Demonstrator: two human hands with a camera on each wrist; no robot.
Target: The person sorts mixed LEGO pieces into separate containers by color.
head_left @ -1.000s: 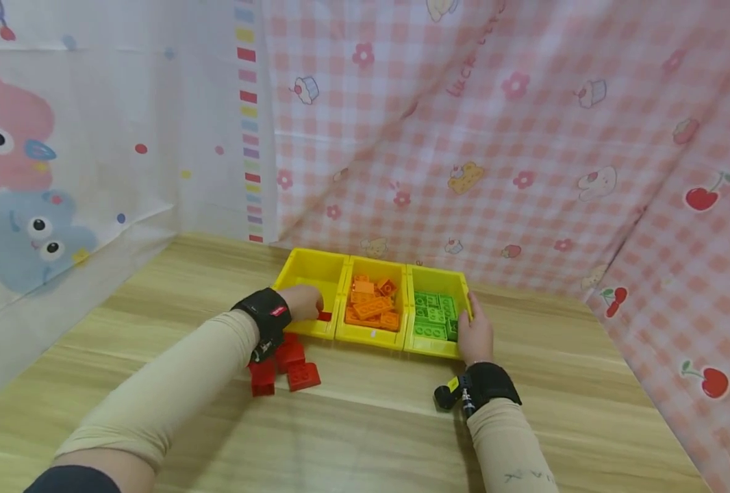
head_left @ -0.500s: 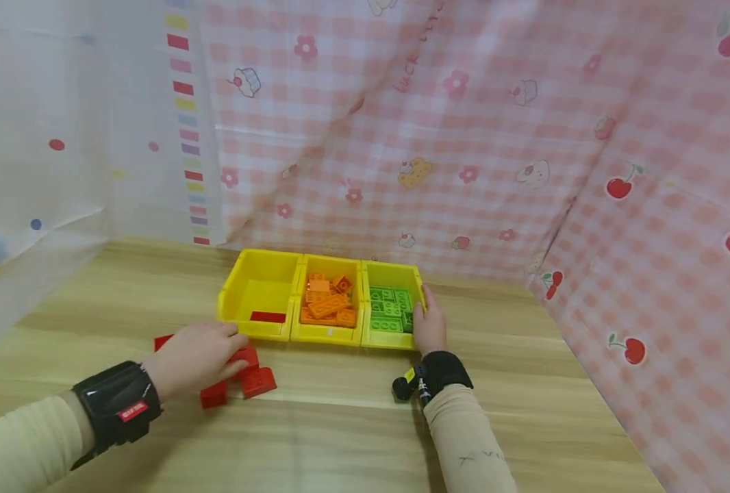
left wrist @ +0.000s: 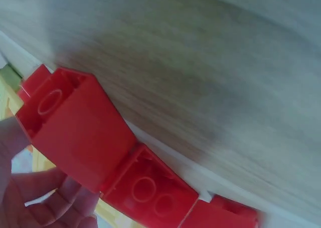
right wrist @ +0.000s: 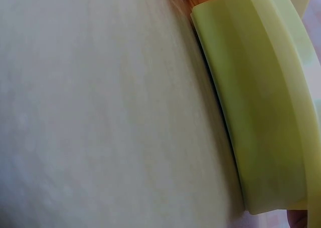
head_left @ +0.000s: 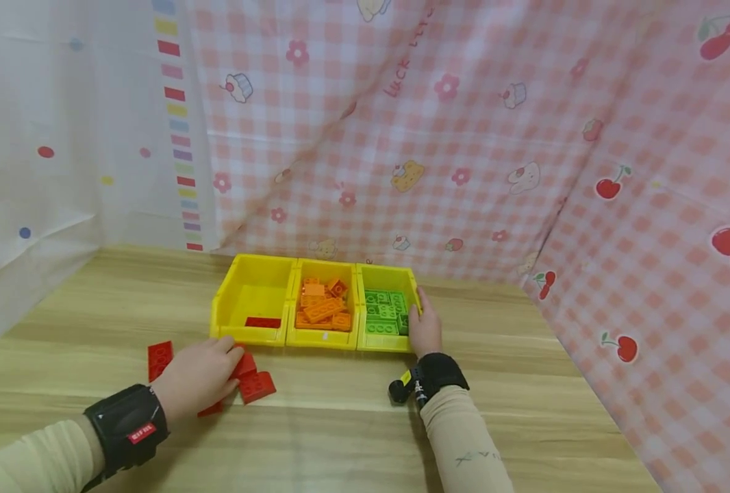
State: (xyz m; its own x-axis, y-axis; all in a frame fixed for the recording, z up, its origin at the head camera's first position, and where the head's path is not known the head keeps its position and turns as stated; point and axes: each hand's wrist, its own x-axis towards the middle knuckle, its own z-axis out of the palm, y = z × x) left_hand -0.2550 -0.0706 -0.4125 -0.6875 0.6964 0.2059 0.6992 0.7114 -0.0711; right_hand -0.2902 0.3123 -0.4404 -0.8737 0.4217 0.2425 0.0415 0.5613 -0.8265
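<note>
My left hand is over the loose red toy bricks left of centre, its thumb and fingers around a tall red brick. Beside that brick lie a red brick with a rounded end and a flatter red brick. My right hand grips the outer side wall of the right yellow bin, thumb inside and fingers outside. Green bricks lie in that bin. One red brick rests inside the left yellow bin.
The middle yellow bin is filled with orange bricks; all three bins stand side by side on the wooden table. Behind them hangs a pink checked cloth, with a white cloth to the left.
My left hand has withdrawn from the left bin, where a red brick now lies, and moved down-left to the loose red bricks. The right hand stays on the bin; the head view has shifted.
</note>
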